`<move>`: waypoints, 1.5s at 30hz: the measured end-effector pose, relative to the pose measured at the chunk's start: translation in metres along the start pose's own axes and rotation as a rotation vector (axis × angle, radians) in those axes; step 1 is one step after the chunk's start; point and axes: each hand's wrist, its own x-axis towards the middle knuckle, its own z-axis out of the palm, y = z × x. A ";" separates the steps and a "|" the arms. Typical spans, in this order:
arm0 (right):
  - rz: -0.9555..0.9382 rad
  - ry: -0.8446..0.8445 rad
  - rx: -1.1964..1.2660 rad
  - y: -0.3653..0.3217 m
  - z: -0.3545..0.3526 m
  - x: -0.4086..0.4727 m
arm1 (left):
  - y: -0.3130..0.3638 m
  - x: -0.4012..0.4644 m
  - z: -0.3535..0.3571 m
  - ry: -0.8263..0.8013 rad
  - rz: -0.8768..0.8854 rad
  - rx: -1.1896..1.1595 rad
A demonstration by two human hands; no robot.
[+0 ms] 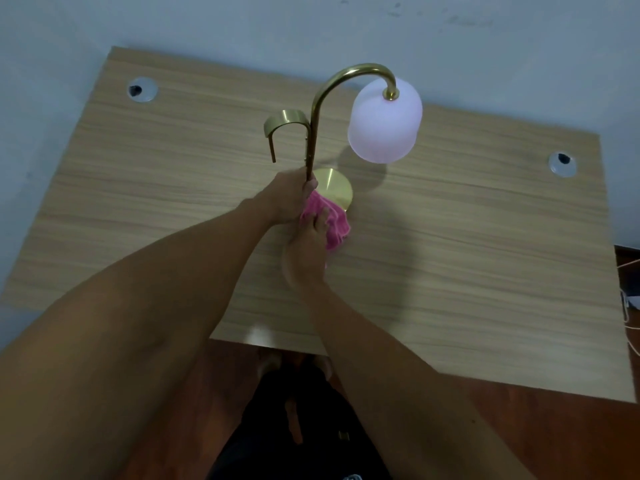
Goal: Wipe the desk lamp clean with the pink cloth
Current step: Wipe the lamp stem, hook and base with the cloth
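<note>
A brass desk lamp (317, 109) stands upright in the middle of the wooden desk (467, 237). Its curved neck ends in a pale pink-white shade (384, 123), and a short brass hook branches off to the left. My left hand (289, 199) is closed around the lower stem, just above the round brass base (334, 188). My right hand (306, 254) presses the bunched pink cloth (330, 221) against the near edge of the base. The bottom of the stem is hidden behind my hands.
Two round cable grommets sit in the desk, one at the far left (142, 89) and one at the far right (562, 163). A grey wall (311, 22) rises right behind the desk. White cables (628, 306) lie on the floor at the right.
</note>
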 end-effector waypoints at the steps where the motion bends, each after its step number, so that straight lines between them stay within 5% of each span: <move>1: -0.025 0.014 -0.015 0.003 -0.002 0.002 | 0.000 0.001 -0.002 -0.022 0.002 0.016; 5: -0.129 0.012 0.016 0.019 -0.030 0.000 | 0.001 0.003 -0.011 -0.101 -0.024 0.059; 7: 0.026 0.039 0.265 0.024 -0.056 0.002 | 0.002 0.003 -0.015 -0.114 -0.009 0.089; 9: 0.201 0.153 0.489 0.028 -0.084 0.010 | 0.001 0.001 -0.018 -0.086 0.003 0.087; 13: 0.120 0.415 0.549 0.031 -0.110 0.034 | 0.001 0.001 -0.020 -0.066 0.011 0.069; 19: -0.085 0.274 0.226 0.016 -0.072 0.044 | 0.002 0.004 -0.011 -0.113 0.002 0.084; 22: 0.027 0.161 0.072 0.006 -0.040 0.028 | -0.002 0.006 -0.006 -0.096 0.005 0.100; 28: 0.029 0.162 0.077 -0.013 0.018 0.016 | -0.003 0.010 -0.009 -0.138 0.016 0.146; 33: 0.035 0.039 0.374 -0.016 -0.010 0.003 | 0.000 0.009 -0.021 -0.159 0.009 0.151; 36: 0.108 0.264 0.512 0.005 -0.047 0.000 | 0.003 0.005 -0.029 -0.102 0.061 0.089; 40: -0.102 0.607 0.399 0.023 -0.075 0.016 | 0.009 0.004 -0.031 -0.064 0.109 0.065; 45: -0.540 0.321 -0.057 0.031 -0.060 0.046 | 0.011 0.005 -0.029 -0.074 0.061 0.112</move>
